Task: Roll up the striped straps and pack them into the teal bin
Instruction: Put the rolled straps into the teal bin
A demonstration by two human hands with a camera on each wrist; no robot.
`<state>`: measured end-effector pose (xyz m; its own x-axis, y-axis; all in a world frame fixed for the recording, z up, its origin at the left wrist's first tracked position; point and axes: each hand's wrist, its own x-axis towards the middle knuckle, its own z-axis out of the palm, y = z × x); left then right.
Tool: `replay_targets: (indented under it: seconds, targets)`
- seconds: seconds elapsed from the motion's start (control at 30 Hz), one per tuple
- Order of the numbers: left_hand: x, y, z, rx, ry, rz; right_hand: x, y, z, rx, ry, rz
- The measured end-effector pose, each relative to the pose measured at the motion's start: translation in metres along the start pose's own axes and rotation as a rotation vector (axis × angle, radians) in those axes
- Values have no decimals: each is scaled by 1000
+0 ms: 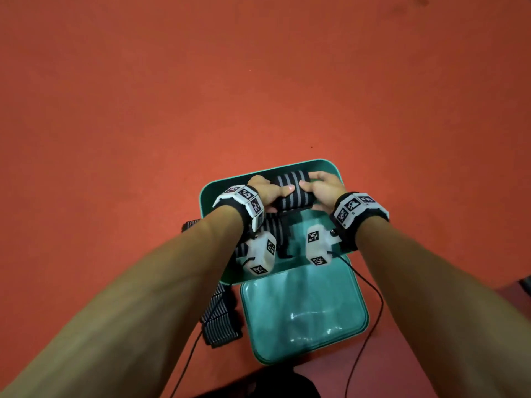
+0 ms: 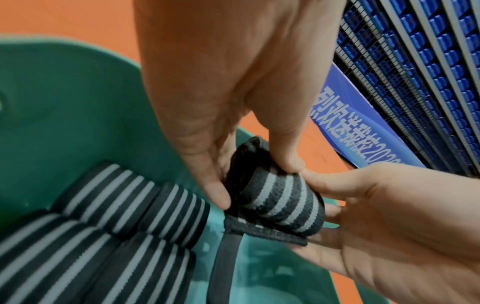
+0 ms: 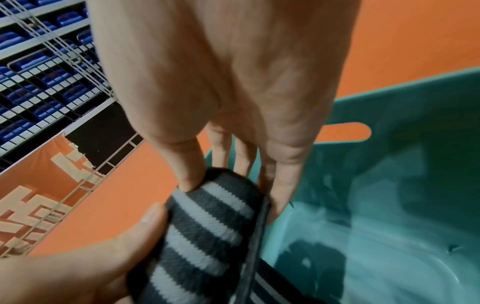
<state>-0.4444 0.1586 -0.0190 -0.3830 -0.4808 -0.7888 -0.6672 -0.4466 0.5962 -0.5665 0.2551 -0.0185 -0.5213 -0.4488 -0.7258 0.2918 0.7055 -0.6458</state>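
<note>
Both hands hold one rolled striped strap (image 1: pixel 290 193) over the far half of the teal bin (image 1: pixel 270 169). My left hand (image 1: pixel 271 191) pinches its left end, thumb (image 2: pixel 291 162) on top and a finger (image 2: pixel 217 195) at the side. My right hand (image 1: pixel 317 187) grips the right end, thumb (image 3: pixel 188 172) on top and fingers (image 3: pixel 283 185) behind. A black tail (image 2: pixel 223 259) hangs from the roll (image 2: pixel 283 203) into the bin. Rolled straps (image 2: pixel 124 203) lie against the bin's left wall. An unrolled strap (image 1: pixel 219 317) lies on the floor left of the bin.
The teal lid (image 1: pixel 304 308) lies on the orange floor (image 1: pixel 258 81) just in front of the bin. Thin black cables (image 1: pixel 370 317) run from the wrist cameras past the lid. A mesh fence (image 2: pixel 428 72) with blue seats and a blue banner (image 2: pixel 363 131) stands beyond.
</note>
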Motion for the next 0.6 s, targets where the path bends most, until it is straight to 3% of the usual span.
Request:
replay_targets:
  seconds: [0.2, 0.4, 0.6]
  targets:
    - [45, -9, 38, -56, 69, -155, 57, 21, 3, -297, 148, 19]
    - [79, -22, 47, 200, 97, -52, 94, 33, 15, -363, 180, 100]
    - [86, -33, 42, 333, 66, -52, 105, 38, 25, -407, 188, 143]
